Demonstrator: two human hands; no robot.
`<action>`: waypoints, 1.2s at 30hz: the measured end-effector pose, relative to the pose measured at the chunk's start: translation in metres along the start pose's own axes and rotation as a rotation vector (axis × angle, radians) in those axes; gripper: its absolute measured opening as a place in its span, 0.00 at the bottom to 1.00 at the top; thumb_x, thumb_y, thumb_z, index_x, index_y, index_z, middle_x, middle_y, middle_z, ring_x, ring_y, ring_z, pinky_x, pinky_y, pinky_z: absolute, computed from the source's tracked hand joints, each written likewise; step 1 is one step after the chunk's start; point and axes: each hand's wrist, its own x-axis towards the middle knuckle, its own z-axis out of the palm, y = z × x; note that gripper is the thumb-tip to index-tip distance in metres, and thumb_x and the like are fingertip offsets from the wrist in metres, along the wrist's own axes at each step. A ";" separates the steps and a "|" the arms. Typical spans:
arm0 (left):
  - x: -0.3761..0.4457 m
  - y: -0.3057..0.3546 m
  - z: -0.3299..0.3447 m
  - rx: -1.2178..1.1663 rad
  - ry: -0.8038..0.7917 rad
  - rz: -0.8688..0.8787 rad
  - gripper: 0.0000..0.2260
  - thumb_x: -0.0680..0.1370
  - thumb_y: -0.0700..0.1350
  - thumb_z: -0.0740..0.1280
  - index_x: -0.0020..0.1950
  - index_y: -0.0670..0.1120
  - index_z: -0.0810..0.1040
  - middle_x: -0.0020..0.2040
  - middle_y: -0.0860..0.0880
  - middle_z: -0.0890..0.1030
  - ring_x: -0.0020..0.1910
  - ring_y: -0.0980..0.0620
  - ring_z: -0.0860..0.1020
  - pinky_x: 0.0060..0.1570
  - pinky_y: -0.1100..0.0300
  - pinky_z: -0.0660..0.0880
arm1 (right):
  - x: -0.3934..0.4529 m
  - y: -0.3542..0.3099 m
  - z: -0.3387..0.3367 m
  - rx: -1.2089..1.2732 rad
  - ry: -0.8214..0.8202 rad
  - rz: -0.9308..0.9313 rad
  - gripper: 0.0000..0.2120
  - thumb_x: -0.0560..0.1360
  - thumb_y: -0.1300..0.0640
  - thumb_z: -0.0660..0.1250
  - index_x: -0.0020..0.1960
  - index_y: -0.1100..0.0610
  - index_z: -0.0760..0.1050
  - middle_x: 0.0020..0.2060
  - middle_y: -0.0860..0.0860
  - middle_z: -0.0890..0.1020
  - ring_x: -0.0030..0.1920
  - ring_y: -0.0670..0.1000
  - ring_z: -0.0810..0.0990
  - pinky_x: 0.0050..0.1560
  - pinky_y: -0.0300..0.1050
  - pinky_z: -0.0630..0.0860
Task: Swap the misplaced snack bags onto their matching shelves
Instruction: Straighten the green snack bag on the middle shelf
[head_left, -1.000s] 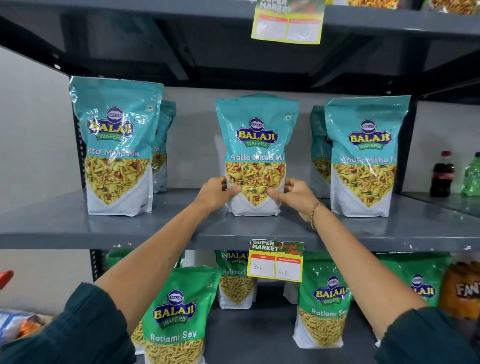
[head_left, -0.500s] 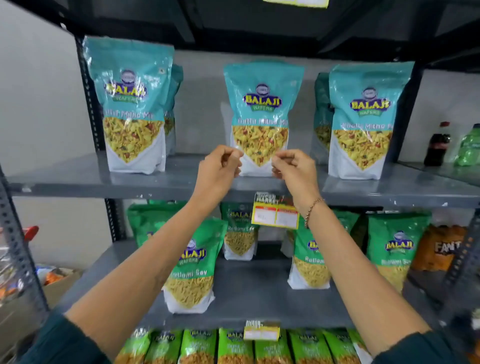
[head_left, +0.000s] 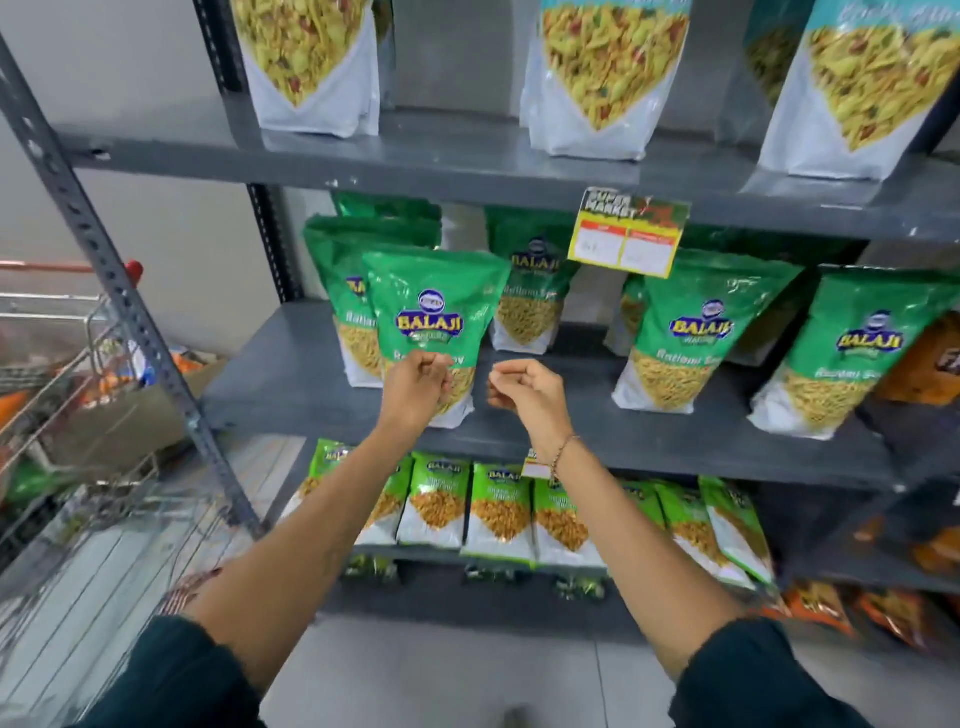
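Fingers (head_left: 434, 364) of the left hand (head_left: 415, 387) curled loosely inward, tips drawn together, nothing seen between them; they overlap the lower front of a green Ratlami Sev bag (head_left: 434, 312), though whether they touch it or hover in front — cannot tell. Right hand (head_left: 530, 395) just beside the left, a small gap between them, its fingers likewise curled in and empty, held in front of bare grey middle shelf (head_left: 291, 374). A thin bracelet (head_left: 563, 452) sits on the right wrist.

Green bag stands upright at the shelf front, directly behind the left fingertips, with another green bag close behind it. More green bags (head_left: 691, 332) stand right of the right fingers, well apart from them.

Above both hands — the upper shelf (head_left: 467, 166), carrying white-bottomed mix bags (head_left: 597, 78) with yellow snack showing, tops cut off by the frame. A yellow price tag (head_left: 626, 234) hangs from that shelf's edge, up and right of the right hand.

Below the wrists, a row of smaller green packets (head_left: 498, 509). Far left of the left hand, a wire trolley (head_left: 78, 364).
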 end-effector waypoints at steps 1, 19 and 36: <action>0.004 -0.011 -0.004 0.073 0.020 -0.033 0.10 0.78 0.43 0.61 0.37 0.47 0.75 0.33 0.45 0.77 0.36 0.45 0.76 0.44 0.51 0.74 | 0.006 0.011 0.002 -0.020 -0.006 0.033 0.05 0.72 0.67 0.66 0.40 0.59 0.75 0.33 0.55 0.79 0.29 0.45 0.79 0.33 0.34 0.79; 0.072 -0.074 -0.037 0.341 -0.017 -0.183 0.32 0.65 0.40 0.76 0.66 0.39 0.68 0.57 0.49 0.76 0.53 0.47 0.77 0.60 0.50 0.74 | 0.086 0.092 0.025 -0.290 -0.109 0.060 0.22 0.66 0.69 0.71 0.59 0.65 0.72 0.55 0.62 0.81 0.52 0.52 0.79 0.60 0.52 0.76; 0.123 -0.055 0.085 0.322 -0.119 -0.079 0.26 0.57 0.43 0.81 0.50 0.40 0.77 0.51 0.41 0.85 0.50 0.46 0.82 0.53 0.47 0.79 | 0.140 0.083 -0.103 -0.230 0.078 0.022 0.21 0.65 0.72 0.71 0.57 0.69 0.73 0.55 0.64 0.79 0.44 0.47 0.79 0.39 0.27 0.77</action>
